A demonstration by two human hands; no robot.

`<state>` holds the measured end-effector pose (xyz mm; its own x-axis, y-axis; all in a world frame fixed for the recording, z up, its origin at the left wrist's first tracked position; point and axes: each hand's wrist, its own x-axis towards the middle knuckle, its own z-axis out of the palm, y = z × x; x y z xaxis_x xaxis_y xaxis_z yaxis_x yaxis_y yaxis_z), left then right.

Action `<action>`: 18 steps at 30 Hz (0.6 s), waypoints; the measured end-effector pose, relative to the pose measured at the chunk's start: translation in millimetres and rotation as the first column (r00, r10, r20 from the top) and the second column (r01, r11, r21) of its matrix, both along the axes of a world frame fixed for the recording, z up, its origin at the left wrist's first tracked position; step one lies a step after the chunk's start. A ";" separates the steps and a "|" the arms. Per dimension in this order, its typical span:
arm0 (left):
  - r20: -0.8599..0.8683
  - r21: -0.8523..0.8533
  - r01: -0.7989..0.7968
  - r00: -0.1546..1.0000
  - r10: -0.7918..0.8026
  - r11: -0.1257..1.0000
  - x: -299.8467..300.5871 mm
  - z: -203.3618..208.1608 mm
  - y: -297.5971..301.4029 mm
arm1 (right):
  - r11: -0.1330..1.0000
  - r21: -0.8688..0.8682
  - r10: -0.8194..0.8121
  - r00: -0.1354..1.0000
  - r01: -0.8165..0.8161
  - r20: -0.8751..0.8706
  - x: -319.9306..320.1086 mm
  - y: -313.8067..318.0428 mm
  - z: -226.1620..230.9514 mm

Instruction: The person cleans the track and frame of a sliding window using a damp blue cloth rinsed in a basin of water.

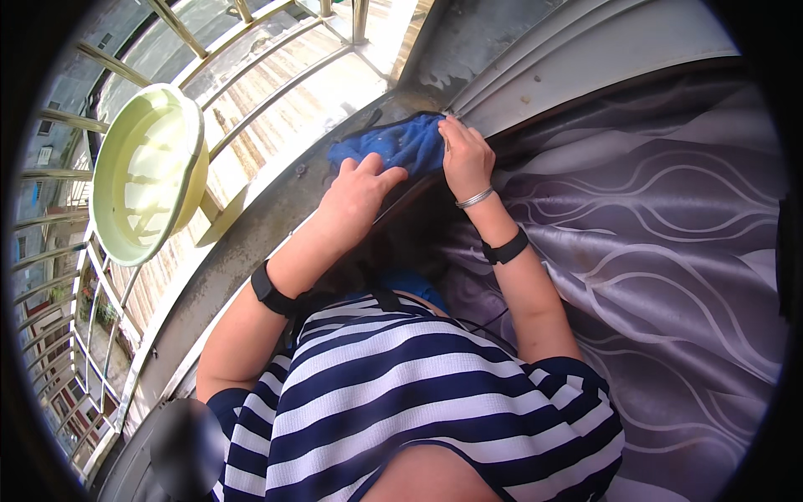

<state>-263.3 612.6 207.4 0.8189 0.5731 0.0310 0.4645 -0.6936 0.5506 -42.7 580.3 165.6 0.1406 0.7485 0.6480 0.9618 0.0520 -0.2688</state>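
A crumpled blue cloth [401, 144] with a dark edge lies on the worn window sill ahead of me. My right hand [466, 157] is closed on its right end, fingers bent together beside the window frame. At the cloth's near left side is my left hand [361, 191], back upward, with thumb and fingers apart. Its fingertips overlap the cloth's near edge; whether they press on it I cannot tell. A silver bangle [474, 198] circles my right wrist. Black bands sit on both forearms.
To the left, a pale green plastic basin [144, 180] stands tilted against metal railings [276, 54] outside the sill [209, 276]. A grey patterned curtain [661, 234] hangs close on my right, below a light-coloured window frame [585, 63]. Beyond the railings lies a drop to the ground.
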 end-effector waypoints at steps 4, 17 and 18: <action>0.020 0.004 -0.012 1.000 0.012 1.000 -1.7 -0.4 -1.0 | 0.999 -0.048 -0.023 0.990 0.016 -0.142 1.9 -4.4 10.3; -0.008 -0.001 -0.018 1.000 0.018 1.000 0.5 -0.3 -1.0 | 0.991 -0.134 0.017 0.975 0.013 0.223 -6.3 0.8 -1.1; -0.002 -0.004 -0.016 1.000 0.016 1.000 0.5 -0.4 -1.0 | 0.994 -0.108 0.027 0.983 -0.007 0.184 -4.6 0.5 -0.1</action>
<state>-262.9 611.6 206.9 0.8098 0.5861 0.0273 0.4763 -0.6838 0.5528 -47.3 580.7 165.4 0.0126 0.8157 0.5783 0.9946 0.0492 -0.0911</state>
